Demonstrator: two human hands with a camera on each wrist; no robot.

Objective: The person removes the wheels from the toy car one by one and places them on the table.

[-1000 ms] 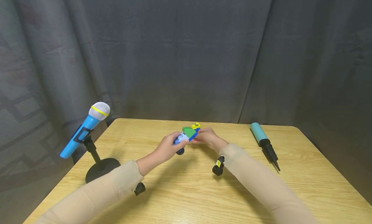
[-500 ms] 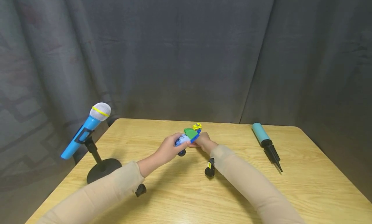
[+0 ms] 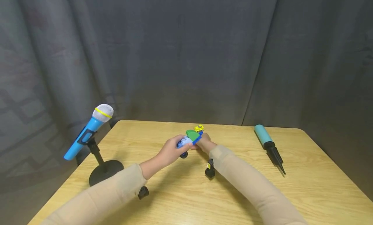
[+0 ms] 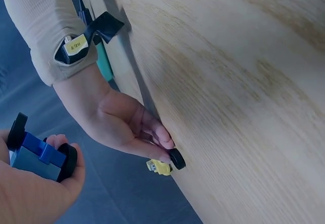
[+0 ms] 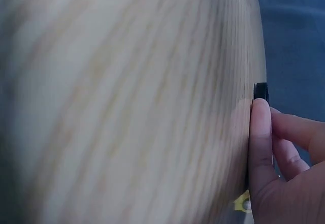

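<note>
In the head view my left hand point(image 3: 172, 150) grips a toy brick vehicle point(image 3: 186, 140) with a blue base, light-blue bricks and a green top. Its dark wheel point(image 3: 183, 155) hangs below the body. The left wrist view shows the underside: a blue axle point(image 4: 43, 149) between two black wheels. My right hand point(image 4: 127, 122) is down at the tabletop beyond the vehicle, pinching a loose black wheel point(image 4: 176, 159) between thumb and fingers. Part of that wheel point(image 5: 261, 90) shows past the thumb in the right wrist view. Behind it stands a small yellow toy car point(image 3: 199, 128).
A blue toy microphone point(image 3: 88, 131) leans in its stand, whose round black base point(image 3: 106, 171) is on the left of the wooden table point(image 3: 180, 195). On the right lies a teal hand pump point(image 3: 263, 136) with a black nozzle. Dark curtains point(image 3: 186, 56) hang behind the table.
My right hand has moved left and turned, passing partly behind the toy vehicle. The yellow car shows more fully. My left hand keeps its grip with little movement, and the view has shifted slightly.
</note>
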